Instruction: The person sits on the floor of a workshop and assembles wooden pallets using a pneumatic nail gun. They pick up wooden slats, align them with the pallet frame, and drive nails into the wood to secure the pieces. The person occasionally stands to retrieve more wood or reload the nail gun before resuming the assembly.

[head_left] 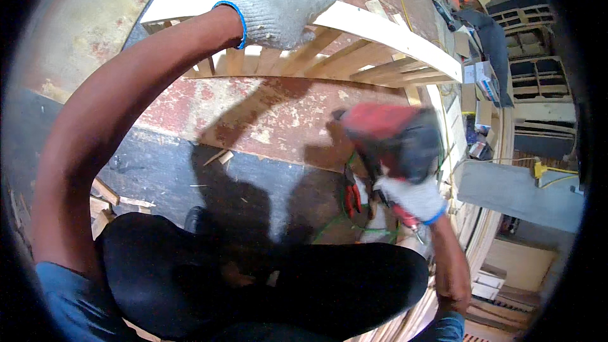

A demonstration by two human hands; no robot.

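My left hand [285, 12], in a grey knit glove with a blue cuff, grips the upper rail of a slatted wooden frame [405, 39]. Its thumb is on the near side and its fingers reach over the pale board. The frame stands on edge, with several slats between its upper and lower rails. In my right hand [415, 199], also gloved, is a red and black nail gun [392, 136], smeared by motion. It is held up off the floor, apart from the frame; the fingers round its handle are partly hidden.
Red-handled pliers [353, 197] and a green hose [342, 225] lie below the nail gun. Wood scraps [104, 193] are at the left. Stacked boards [487, 228], small boxes [484, 79] and a yellow cord plug [539, 170] are at the right. The floor [190, 111] has worn red paint.
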